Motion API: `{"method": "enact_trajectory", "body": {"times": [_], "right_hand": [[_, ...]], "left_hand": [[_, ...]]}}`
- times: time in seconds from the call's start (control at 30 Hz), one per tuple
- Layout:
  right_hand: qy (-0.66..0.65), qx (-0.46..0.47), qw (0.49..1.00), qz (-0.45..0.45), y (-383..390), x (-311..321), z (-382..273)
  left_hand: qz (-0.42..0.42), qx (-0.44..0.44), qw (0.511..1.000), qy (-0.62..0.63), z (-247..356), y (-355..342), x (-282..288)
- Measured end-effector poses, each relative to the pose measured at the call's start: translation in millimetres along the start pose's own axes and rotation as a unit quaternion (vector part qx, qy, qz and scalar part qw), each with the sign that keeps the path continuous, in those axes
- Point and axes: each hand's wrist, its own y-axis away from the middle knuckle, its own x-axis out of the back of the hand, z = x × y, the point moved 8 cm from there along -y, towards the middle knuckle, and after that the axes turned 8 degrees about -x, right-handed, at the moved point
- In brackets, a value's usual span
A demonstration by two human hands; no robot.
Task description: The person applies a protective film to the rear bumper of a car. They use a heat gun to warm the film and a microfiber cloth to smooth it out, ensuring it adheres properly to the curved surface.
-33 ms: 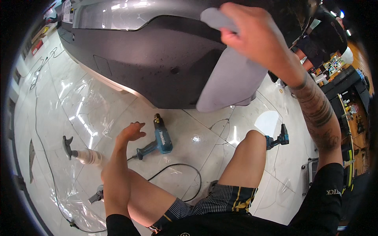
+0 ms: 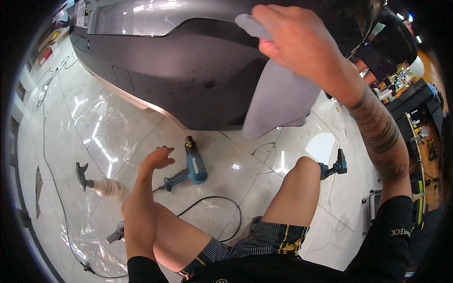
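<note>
My right hand (image 2: 302, 42) is raised and grips a grey cloth (image 2: 278, 104), pressing its top against the dark grey car bumper (image 2: 188, 70). The rest of the cloth hangs down in front of the bumper's lower edge. My left hand (image 2: 155, 158) hovers low over the glossy floor with fingers loosely apart, holding nothing. It is closest to a blue heat gun (image 2: 193, 167) lying on the tiles just to its right. I am crouched, with both bare knees in view.
A white spray bottle (image 2: 101, 185) lies on the floor at left on clear plastic film (image 2: 94, 127). A black cable (image 2: 226, 203) loops by my knees. A blue power tool (image 2: 336, 167) lies beside my right knee. Another person (image 2: 391, 42) stands near a workbench at upper right.
</note>
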Motion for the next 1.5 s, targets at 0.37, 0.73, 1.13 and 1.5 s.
{"method": "enact_trajectory", "body": {"times": [0.37,0.73,1.13,1.5], "right_hand": [[-0.65,-0.139,0.747,-0.005,79,-36,-45],[-0.609,-0.166,0.775,0.02,108,-93,-61],[-0.758,-0.028,0.615,-0.216,149,-152,-111],[-0.721,-0.06,0.661,-0.197,153,-190,-130]], "left_hand": [[0.461,-0.367,0.65,0.479,224,108,139],[0.371,-0.247,0.635,0.632,273,132,140],[0.406,-0.026,0.757,-0.511,386,161,358],[0.183,-0.047,0.848,-0.495,457,49,322]]}}
